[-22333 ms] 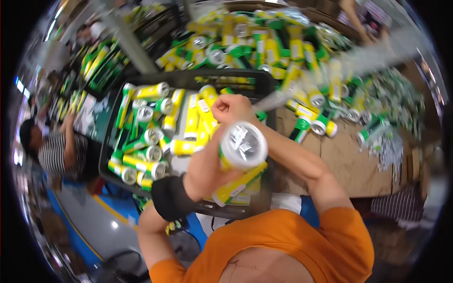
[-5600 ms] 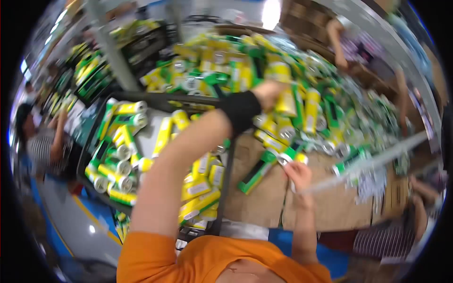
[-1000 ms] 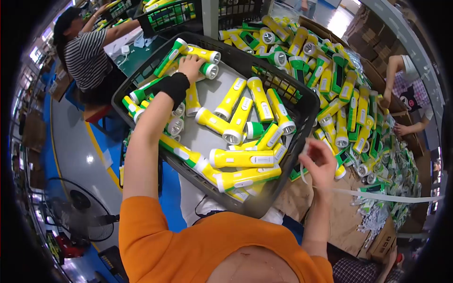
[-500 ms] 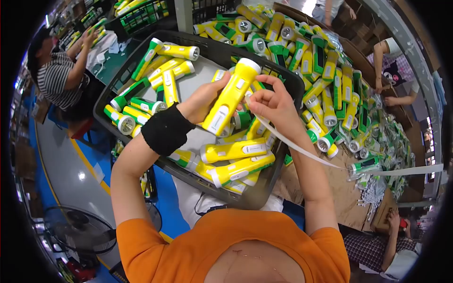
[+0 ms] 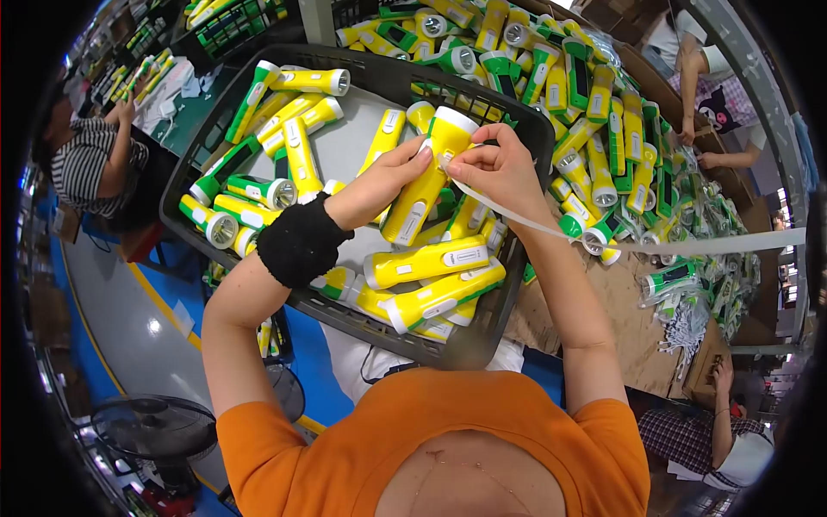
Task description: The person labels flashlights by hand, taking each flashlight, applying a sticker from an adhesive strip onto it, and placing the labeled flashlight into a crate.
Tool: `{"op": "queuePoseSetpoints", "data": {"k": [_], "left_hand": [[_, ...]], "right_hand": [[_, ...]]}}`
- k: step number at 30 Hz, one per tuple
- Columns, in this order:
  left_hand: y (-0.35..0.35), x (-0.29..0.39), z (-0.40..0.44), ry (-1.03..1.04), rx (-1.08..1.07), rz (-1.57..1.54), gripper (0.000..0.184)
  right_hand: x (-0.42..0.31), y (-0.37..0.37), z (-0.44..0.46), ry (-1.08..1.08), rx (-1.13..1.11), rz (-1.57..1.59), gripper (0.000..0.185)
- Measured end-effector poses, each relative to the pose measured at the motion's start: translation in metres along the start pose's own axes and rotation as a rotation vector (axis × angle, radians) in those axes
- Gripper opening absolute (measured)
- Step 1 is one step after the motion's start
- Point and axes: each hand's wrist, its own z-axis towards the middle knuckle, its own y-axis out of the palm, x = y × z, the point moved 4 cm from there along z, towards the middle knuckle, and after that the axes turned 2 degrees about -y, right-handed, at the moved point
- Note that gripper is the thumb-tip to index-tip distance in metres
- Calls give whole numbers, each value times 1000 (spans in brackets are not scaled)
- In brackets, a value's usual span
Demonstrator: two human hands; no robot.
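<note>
A yellow flashlight (image 5: 413,207) with a white button panel is tilted above the black crate, head end up. My left hand (image 5: 376,185) is closed around its side, with the thumb on the body near the head. Fingers pinched, my right hand (image 5: 502,175) holds the end of a narrow white strip (image 5: 732,244) against the flashlight just below its head. From there the strip runs off to the right past my forearm. Beneath my hands, the crate (image 5: 538,142) holds several yellow and green flashlights (image 5: 426,263) on a pale lining.
A large pile of flashlights (image 5: 594,129) covers the right side, beside a wooden board (image 5: 594,327). White cords (image 5: 685,349) lie near it. One person in stripes (image 5: 96,168) sits at left; others are at the right. A fan (image 5: 155,426) stands lower left.
My right fingers and the strip's end have moved in onto the flashlight, and my left thumb lies farther over it. The strip's far part has risen. The view has shifted slightly.
</note>
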Motion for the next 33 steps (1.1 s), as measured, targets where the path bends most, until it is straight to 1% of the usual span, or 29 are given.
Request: {"op": "queuePoseSetpoints", "data": {"k": [2, 4, 5, 7, 8, 10, 12, 14, 15, 16, 18, 20, 21, 23, 25, 26, 27, 29, 30, 32, 33], "left_hand": [[-1, 1, 1, -1, 9, -11, 41], [-1, 3, 1, 27, 31, 90, 41], [0, 1, 2, 24, 27, 89, 41], [-4, -1, 5, 84, 164, 338, 39], [-3, -3, 5, 81, 163, 337, 39], [-3, 0, 5, 198, 207, 321, 37], [-3, 1, 4, 187, 218, 332, 36], [-1, 2, 2, 174, 229, 340, 34], [0, 2, 1, 140, 221, 237, 33], [2, 2, 1, 106, 212, 134, 33], [2, 4, -2, 83, 187, 81, 32], [5, 7, -3, 60, 160, 26, 32], [7, 9, -3, 51, 172, 30, 30], [10, 9, -2, 42, 183, 35, 29], [13, 14, -4, 149, 210, 277, 28], [13, 12, -5, 148, 206, 283, 28], [13, 15, -8, 281, 291, 466, 31], [21, 22, -8, 570, 422, 783, 42], [28, 27, -11, 660, 469, 910, 46], [45, 34, -9, 702, 407, 918, 45], [61, 36, -9, 698, 398, 919, 46]], "right_hand": [[1, -1, 2, -26, 12, -82, 44], [1, 0, 4, -26, 29, -113, 43], [2, 1, 4, -25, 42, -144, 42], [0, 3, 5, -32, 57, -166, 41], [-1, 5, 4, -42, 68, -188, 40], [0, 9, 3, -61, 97, -206, 39], [-4, 14, -1, -86, 126, -225, 39], [-20, 21, -10, -240, 205, -438, 37], [-18, 20, -10, -241, 205, -436, 37], [-21, 18, -11, -362, 248, -558, 34], [-21, 13, -13, -483, 296, -679, 31], [-6, 6, -11, -190, 139, -381, 23], [-5, 4, -11, -188, 143, -381, 23], [1, 3, -12, -86, 77, -245, 16], [1, 3, -14, -79, 70, -203, 16], [1, 4, -15, -72, 64, -163, 16], [0, 5, -18, -78, 77, -161, 16], [-7, 2, -24, -147, 131, -369, 18], [1, -3, -23, -170, 154, -302, 18], [1, -14, -29, 54, 86, 85, 18], [11, -31, -26, -19, 198, -13, 17]]}}
